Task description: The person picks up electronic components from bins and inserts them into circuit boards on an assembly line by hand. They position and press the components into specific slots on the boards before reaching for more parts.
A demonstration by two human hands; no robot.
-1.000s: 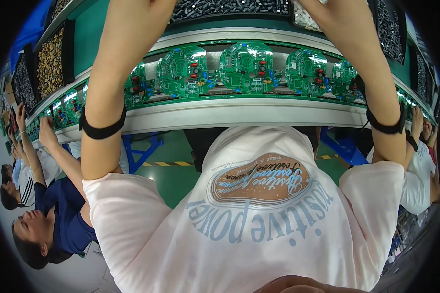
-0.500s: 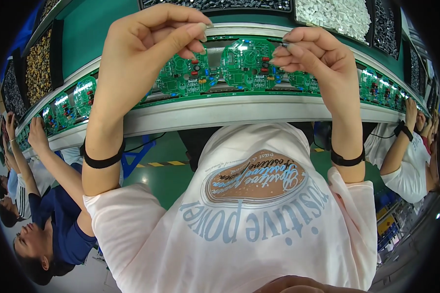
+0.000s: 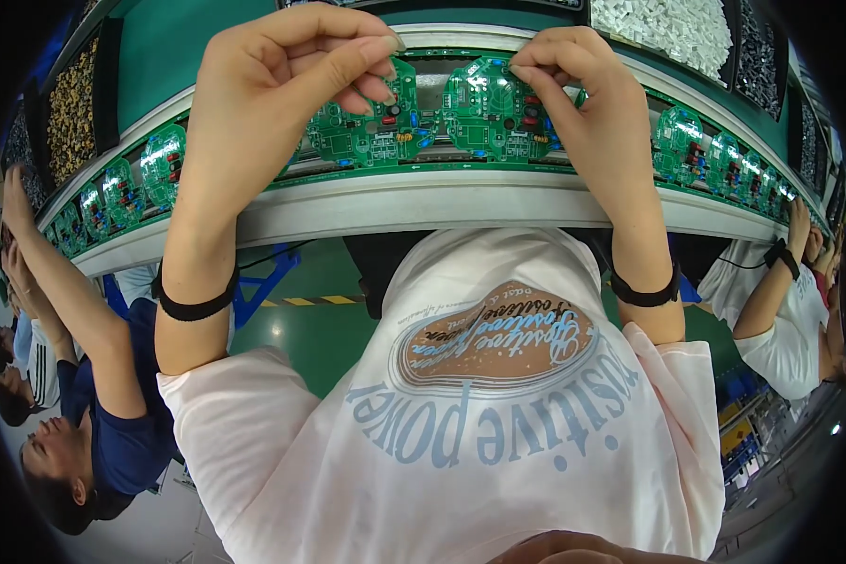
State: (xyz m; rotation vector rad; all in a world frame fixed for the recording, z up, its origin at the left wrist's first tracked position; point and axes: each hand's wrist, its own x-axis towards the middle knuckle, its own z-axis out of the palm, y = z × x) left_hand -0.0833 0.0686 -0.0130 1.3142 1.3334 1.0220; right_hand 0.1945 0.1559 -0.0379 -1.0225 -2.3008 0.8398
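My right hand (image 3: 587, 94) is pinched at the upper right part of a green circuit board (image 3: 475, 117). Its thumb and forefinger meet at the board's face; the small dark component seen between them a moment ago is now mostly hidden. My left hand (image 3: 296, 80) hovers over a neighbouring green circuit board (image 3: 338, 141), its thumb and fingertips pressed together. Whatever tiny thing that pinch holds, if any, is too small to make out. Red, blue and black components stand on both boards.
A metal-edged conveyor rail (image 3: 423, 200) carries several more boards (image 3: 681, 141) to both sides. Beyond it are a bin of white parts (image 3: 663, 33), a bin of dark parts (image 3: 759, 70) and a bin of yellowish parts (image 3: 73, 108). A co-worker's arm (image 3: 85, 291) reaches in at left, another (image 3: 771, 287) at right.
My right hand has moved left and up, bringing its pinched fingertips onto the board. The boards have shifted slightly right. My left hand stays nearly still. The left co-worker's arm has lifted away.
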